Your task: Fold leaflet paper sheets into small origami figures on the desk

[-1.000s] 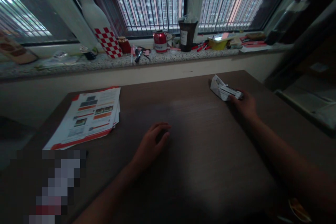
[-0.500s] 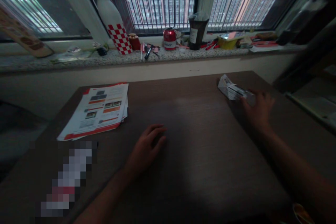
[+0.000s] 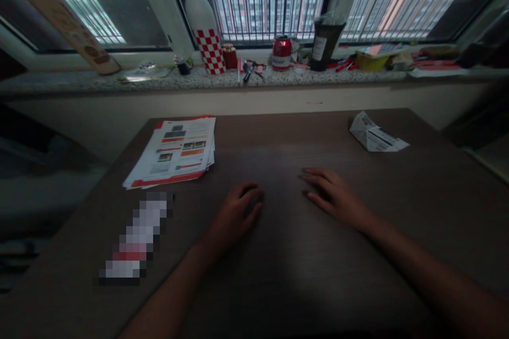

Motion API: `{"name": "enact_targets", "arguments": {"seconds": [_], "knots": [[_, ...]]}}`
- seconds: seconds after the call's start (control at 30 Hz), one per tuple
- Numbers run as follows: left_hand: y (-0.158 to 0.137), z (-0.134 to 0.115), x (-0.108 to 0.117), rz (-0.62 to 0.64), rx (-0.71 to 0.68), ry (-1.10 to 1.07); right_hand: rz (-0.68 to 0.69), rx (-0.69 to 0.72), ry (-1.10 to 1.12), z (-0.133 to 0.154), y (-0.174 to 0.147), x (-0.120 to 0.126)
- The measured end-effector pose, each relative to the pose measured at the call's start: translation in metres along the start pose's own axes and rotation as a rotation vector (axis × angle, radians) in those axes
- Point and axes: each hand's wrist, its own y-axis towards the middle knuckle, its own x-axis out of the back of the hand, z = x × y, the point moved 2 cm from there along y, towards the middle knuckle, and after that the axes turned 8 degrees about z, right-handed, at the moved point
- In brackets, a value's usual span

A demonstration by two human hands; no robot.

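My left hand [image 3: 240,209] rests on the dark wooden table [image 3: 274,265], fingers loosely curved with a gap between thumb and forefinger, and nothing in it. Facing it from the right, my right hand [image 3: 330,193] is at the tabletop with its fingers apart, also holding nothing. A folded piece of printed paper [image 3: 376,135] stands partly raised near the far right corner, beyond my right hand and apart from it. Up and left of my left hand lies a stack of printed sheets [image 3: 175,151] with red edges. Nearer to me on the left is a pixelated, long object [image 3: 137,235].
A stone windowsill [image 3: 159,85] runs behind the table. On it stand a red-and-white checkered bottle [image 3: 209,45], a red can [image 3: 281,54], a dark cup [image 3: 325,45], a yellow container [image 3: 371,61] and small clutter. A long tan box [image 3: 67,24] leans on the window at left.
My right hand has let go of the folded paper and moved left and nearer to me. The paper stays at the far right. The view has shifted left; my left hand keeps its pose.
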Motion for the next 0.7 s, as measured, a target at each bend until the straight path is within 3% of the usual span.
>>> {"name": "enact_targets", "arguments": {"seconds": [0.33, 0.47, 0.6, 0.7], "knots": [[0.001, -0.001, 0.01, -0.008, 0.008, -0.086, 0.108, 0.012, 0.008, -0.011, -0.004, -0.012], [0.0, 0.012, 0.027, -0.132, 0.06, -0.075, 0.112, 0.008, 0.008, -0.011, -0.005, -0.011], [-0.004, 0.037, 0.051, -0.355, 0.222, 0.09, 0.118, 0.005, 0.005, -0.01, -0.005, -0.011], [-0.006, 0.057, 0.064, -0.451, 0.323, 0.216, 0.124, 0.004, 0.005, -0.01, -0.006, -0.01]]}}
